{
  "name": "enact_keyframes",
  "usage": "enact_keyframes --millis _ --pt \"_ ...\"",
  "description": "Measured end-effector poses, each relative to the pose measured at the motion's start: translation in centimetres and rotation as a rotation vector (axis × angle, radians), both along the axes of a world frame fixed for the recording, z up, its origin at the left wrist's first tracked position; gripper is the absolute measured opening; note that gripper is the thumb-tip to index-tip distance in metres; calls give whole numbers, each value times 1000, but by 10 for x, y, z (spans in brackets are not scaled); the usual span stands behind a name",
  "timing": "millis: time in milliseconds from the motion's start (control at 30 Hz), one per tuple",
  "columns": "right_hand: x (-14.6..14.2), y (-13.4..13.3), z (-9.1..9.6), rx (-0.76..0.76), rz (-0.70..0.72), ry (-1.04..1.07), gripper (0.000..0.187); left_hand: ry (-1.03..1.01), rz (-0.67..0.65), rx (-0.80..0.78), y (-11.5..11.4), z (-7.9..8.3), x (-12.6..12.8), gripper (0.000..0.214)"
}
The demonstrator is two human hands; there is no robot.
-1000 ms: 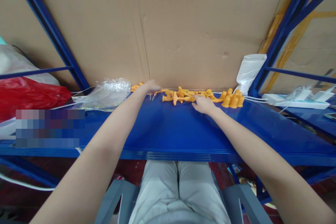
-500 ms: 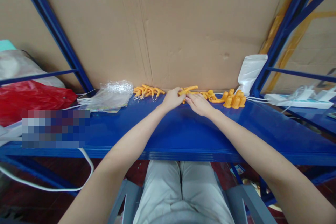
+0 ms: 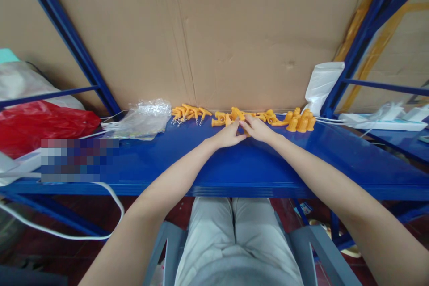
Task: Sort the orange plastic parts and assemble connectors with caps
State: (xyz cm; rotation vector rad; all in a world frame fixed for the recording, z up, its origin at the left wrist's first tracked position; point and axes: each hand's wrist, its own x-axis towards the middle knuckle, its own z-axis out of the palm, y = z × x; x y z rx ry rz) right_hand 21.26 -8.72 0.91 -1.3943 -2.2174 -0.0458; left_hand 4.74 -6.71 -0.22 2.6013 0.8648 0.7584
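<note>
My left hand (image 3: 230, 136) and my right hand (image 3: 257, 129) meet over the back half of the blue shelf, fingers curled toward each other. Between them a bit of an orange plastic corkscrew part (image 3: 246, 132) shows; the fingers cover most of it. Just behind the hands lie orange plastic corkscrew frames (image 3: 219, 118). Farther left is a pile of orange T-shaped corkscrew handles (image 3: 187, 111) with metal spirals pointing forward. To the right of my right hand, several orange bell-shaped pieces (image 3: 301, 121) stand in a group.
Clear plastic bags (image 3: 142, 120) lie left of the handles, with a red bag (image 3: 43, 123) beyond. A white pouch (image 3: 323, 87) leans at the back right, near a white power strip (image 3: 385, 121). Cardboard (image 3: 234, 40) walls the back; a blue shelf (image 3: 161, 161) lies in front.
Both hands have come slightly right and nearer to me, the left more so. Orange frames that the left hand covered now show behind it. The whole view has shifted a little.
</note>
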Motion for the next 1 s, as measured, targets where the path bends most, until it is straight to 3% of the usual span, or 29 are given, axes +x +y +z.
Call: enact_keyframes --millis 67,167,300,400,667,800,1000 --pt "0 0 0 -11 -6 -26 31 47 13 11 2 2 -4 45" --pt "-2 0 1 -22 15 -60 28 115 179 81 1 9 -9 25" --pt "-2 -1 2 -50 14 -86 30 83 372 188 -1 15 -12 33" --pt "2 2 0 -60 -13 -129 31 -14 350 273 4 14 -14 45" --pt "13 20 -14 35 149 -94 24 4 136 341 18 10 -18 13" --pt "15 20 -12 7 162 -98 22 27 239 267 17 9 -17 8" --pt "27 18 -2 -56 35 -129 30 -198 337 142 28 4 -18 4"
